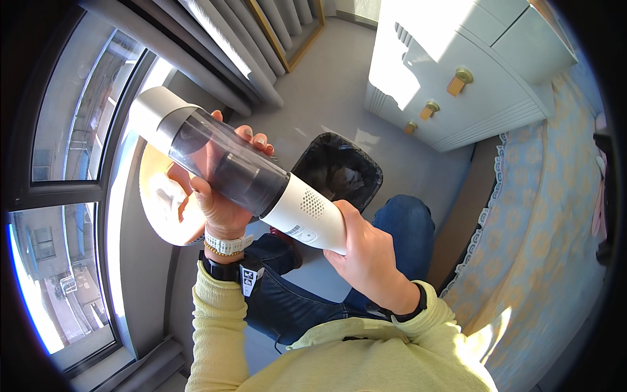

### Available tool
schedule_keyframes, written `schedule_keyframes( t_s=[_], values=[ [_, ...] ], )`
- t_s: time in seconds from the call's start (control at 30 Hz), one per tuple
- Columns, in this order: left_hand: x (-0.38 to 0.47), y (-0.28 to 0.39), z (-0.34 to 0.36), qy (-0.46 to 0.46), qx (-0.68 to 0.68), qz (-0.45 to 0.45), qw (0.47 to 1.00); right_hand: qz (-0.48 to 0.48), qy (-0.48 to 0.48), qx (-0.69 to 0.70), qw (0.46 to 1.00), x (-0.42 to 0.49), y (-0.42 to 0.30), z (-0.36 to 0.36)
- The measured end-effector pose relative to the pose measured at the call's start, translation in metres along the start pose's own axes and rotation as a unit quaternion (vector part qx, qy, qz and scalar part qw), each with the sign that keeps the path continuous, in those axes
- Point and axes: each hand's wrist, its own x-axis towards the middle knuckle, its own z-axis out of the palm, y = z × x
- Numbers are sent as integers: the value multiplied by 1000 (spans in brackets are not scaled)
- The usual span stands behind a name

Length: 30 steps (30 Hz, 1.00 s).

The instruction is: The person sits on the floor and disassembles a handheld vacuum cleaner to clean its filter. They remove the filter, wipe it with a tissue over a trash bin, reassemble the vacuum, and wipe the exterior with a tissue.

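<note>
A white handheld vacuum cleaner (303, 215) lies slantwise across the view, held up in front of me. My left hand (223, 210) is wrapped around its see-through, smoky dust cup (237, 169), the fingertips showing along the far side. My right hand (365, 247) grips the white end of the body, beside a patch of small vent holes. The grey and white head (164, 115) points toward the window. Below the vacuum, on the floor, stands a waste bin (374, 169) lined with a black bag, with some pale rubbish inside.
A round orange-pink seat or cushion (152, 215) with a white object on it sits at the left, partly covered by my hand. Grey curtains (220, 44) hang by the window (68, 264). A white drawer cabinet (441, 98) and a bed with a patterned cover (514, 206) flank the right.
</note>
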Motion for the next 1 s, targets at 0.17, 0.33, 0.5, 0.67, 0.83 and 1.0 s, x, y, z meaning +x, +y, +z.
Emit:
schedule_keyframes(
  t_s=[0.17,0.33,0.5,0.67,0.83,1.0],
  values=[
    [-4,-1,-1,-36,-25,24,999,2,36,-39,999,-4,-5,0],
    [-4,0,-1,-98,-65,39,992,-37,62,-70,995,-6,-3,-2],
    [-2,0,2,-148,-83,43,985,-37,75,-82,993,-6,1,3],
    [0,-2,5,-120,-70,45,989,-54,96,-88,990,-3,7,6],
    [-1,0,5,-85,-59,18,994,-48,99,-76,991,1,11,5],
    [2,-2,0,-104,-90,8,990,-49,97,-75,991,4,13,6]
  ],
)
